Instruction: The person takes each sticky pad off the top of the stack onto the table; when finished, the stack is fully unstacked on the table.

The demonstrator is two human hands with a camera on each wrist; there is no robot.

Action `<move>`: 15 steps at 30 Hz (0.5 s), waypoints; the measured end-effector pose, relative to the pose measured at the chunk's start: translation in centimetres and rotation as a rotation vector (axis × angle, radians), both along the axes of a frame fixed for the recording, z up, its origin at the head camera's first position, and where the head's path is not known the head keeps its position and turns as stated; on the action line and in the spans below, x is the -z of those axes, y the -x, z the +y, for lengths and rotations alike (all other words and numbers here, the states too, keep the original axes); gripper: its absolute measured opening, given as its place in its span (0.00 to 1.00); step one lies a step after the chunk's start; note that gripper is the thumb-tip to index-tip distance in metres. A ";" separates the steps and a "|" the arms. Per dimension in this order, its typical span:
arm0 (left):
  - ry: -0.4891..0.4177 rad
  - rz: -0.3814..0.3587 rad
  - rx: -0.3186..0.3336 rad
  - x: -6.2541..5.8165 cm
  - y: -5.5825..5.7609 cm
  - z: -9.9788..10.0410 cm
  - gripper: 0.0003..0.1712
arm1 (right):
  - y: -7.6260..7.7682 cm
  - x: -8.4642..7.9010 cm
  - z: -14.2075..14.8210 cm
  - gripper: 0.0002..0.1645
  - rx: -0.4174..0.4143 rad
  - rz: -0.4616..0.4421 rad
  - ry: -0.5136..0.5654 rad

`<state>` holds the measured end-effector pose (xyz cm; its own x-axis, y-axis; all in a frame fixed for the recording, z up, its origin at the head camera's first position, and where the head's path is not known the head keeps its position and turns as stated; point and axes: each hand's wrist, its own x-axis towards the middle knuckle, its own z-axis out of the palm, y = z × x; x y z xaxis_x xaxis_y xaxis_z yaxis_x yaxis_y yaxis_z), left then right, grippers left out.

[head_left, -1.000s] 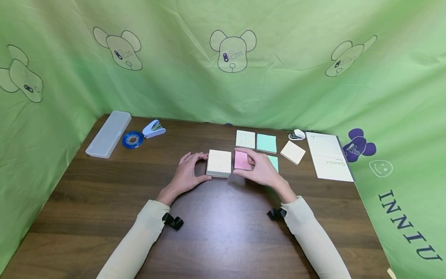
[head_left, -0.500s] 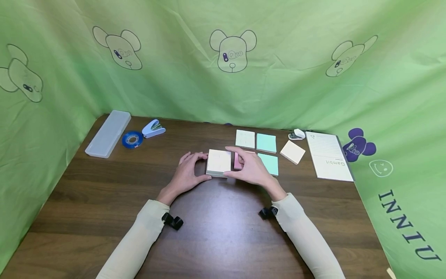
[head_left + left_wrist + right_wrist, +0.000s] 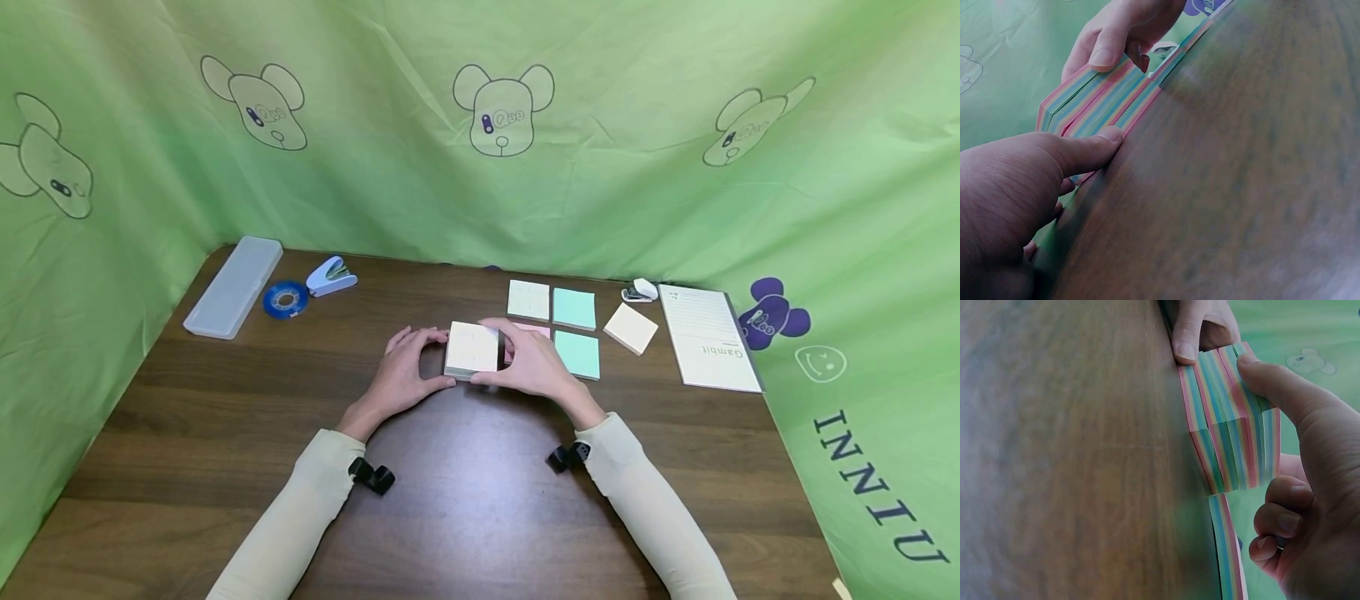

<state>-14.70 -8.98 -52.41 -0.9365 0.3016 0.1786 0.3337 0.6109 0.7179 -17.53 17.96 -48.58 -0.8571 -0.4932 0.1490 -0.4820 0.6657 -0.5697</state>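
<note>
Stack of square paper note pads [image 3: 472, 347], pale cream top, pink, yellow, blue and green striped edges, sat mid-table on the dark brown wood-grain table [image 3: 480, 500], between both hands. Left hand [image 3: 399, 377] held the left side: thumb tip low on the near face, fingers curved toward the far-left edge. Right hand [image 3: 532, 365] gripped the right part, thumb higher on the near face, index finger round to the far side; spread about as wide as the stack was deep. Far-side contact mostly hidden.

My read: step was squaring and steadying the pile. Best done with light, even pressure, left hand low as the fixed stop, right thumb flat across the upper layers. Wrist views showed thin dark gaps between layers and corners not quite flush, so squeezing hard up top would likely skew the loose pads. Right-hand knuckles also needed care: pink square note pad [image 3: 536, 330] lay just right of the stack, partly behind that hand, with the mint-green square note pad [image 3: 577, 356] right of it.

Orientation: top face up, layers flat, striped near face toward the person, sides roughly parallel to the table's far edge. Top looked square, so no clear long axis in plan. Marks on top too faint to read.
</note>
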 end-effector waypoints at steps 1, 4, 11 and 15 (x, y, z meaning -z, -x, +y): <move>0.001 -0.001 0.000 0.0 0.0 0.0 0.40 | 0.0 0.1 0.0 0.55 0.003 -0.004 0.003; -0.002 -0.001 -0.001 0.0 0.0 0.0 0.40 | 0.0 0.1 -0.1 0.53 0.006 -0.009 0.007; 0.005 -0.003 -0.006 0.1 0.0 0.0 0.39 | 0.0 0.3 -0.3 0.50 0.008 0.012 0.024; 0.004 -0.004 -0.007 0.1 0.0 0.0 0.39 | 0.0 0.6 -0.1 0.50 -0.006 0.035 0.050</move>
